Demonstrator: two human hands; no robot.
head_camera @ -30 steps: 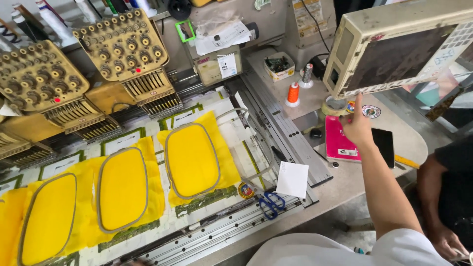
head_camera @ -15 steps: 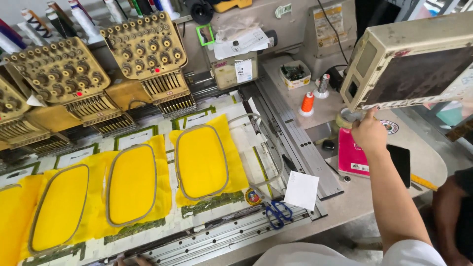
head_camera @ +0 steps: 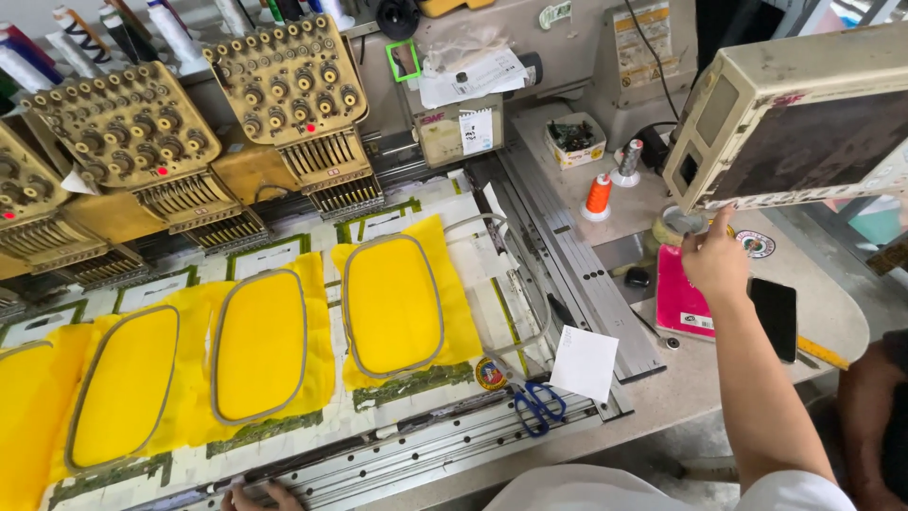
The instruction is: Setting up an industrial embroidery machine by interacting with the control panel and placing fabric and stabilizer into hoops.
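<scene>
An embroidery workshop: a row of machine heads [head_camera: 284,76] at 11 o'clock, hooped yellow cloth [head_camera: 392,303] at centre, thread spools [head_camera: 599,194] at 1 o'clock.

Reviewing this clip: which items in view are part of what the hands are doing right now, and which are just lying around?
In use:
- right hand, reaching up to the underside of the beige control box
- left hand, fingers resting on the metal front rail

Lying about:
- blue-handled scissors
- white paper slip
- pink booklet
- black phone
- orange thread cone
- hooped yellow fabric
</scene>
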